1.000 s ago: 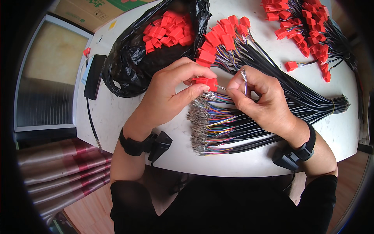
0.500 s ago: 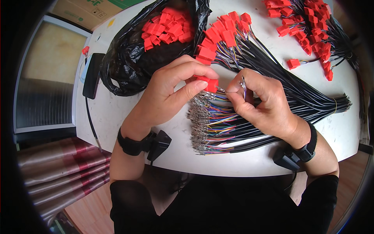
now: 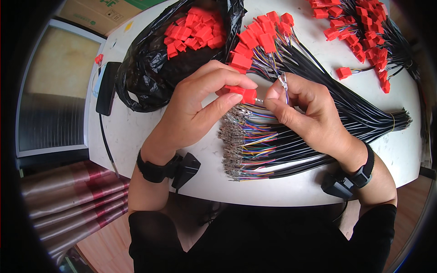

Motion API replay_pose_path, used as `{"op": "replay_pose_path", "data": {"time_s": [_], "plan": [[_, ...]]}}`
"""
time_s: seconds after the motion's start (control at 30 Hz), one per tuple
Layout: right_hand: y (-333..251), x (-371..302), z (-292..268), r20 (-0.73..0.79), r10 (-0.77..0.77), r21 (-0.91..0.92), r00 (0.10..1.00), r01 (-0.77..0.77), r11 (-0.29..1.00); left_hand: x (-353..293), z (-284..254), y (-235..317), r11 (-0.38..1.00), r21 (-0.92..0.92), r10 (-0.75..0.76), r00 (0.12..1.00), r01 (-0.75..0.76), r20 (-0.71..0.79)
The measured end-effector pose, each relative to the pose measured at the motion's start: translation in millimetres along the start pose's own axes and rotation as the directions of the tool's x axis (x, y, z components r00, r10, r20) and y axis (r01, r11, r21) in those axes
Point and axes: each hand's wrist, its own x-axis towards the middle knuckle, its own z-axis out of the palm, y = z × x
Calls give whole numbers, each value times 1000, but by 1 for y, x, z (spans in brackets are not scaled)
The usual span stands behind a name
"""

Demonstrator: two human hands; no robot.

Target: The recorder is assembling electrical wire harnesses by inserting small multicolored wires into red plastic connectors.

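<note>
My left hand (image 3: 196, 102) pinches a red plastic connector housing (image 3: 246, 95) between thumb and fingers. Facing it, my right hand (image 3: 307, 109) is closed on a thin wire whose metal crimp terminal (image 3: 259, 99) points at the housing's right side. Whether the tip has entered the housing, I cannot tell. More loose wire ends with terminals (image 3: 283, 82) stick up past my right fingers. Below both hands lies a bundle of black cables (image 3: 296, 152), its stripped coloured wires ending in bare terminals (image 3: 234, 145) at the left.
Behind my left hand, a black plastic bag (image 3: 141, 77) holds loose red housings (image 3: 195, 32). Cables with red housings attached (image 3: 259, 34) lie beyond my hands, and another such bundle (image 3: 368, 36) is at the far right. A dark phone-like slab (image 3: 108, 88) rests left of the bag.
The red housing has risen slightly. My right hand has turned a little, and the terminal at its fingertips now shows more plainly beside the housing.
</note>
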Motion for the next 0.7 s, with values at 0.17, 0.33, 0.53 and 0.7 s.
{"op": "replay_pose_path", "data": {"time_s": [0.17, 0.33, 0.53, 0.7], "plan": [[-2, 4, -7, 145, 186, 320, 972, -224, 921, 0, 3, -2, 996, 75, 59, 997, -55, -53], [-6, 5, -10, 145, 231, 309, 962, -266, 913, 2, 6, -3, 981, 162, 116, 990, -102, -80], [-5, 6, -9, 172, 226, 318, 959, -271, 909, 2, 13, -1, 960, 251, 149, 985, -122, -90], [-2, 6, -8, 151, 213, 336, 965, -253, 907, 2, 15, 0, 949, 281, 174, 981, -143, -88]]}}
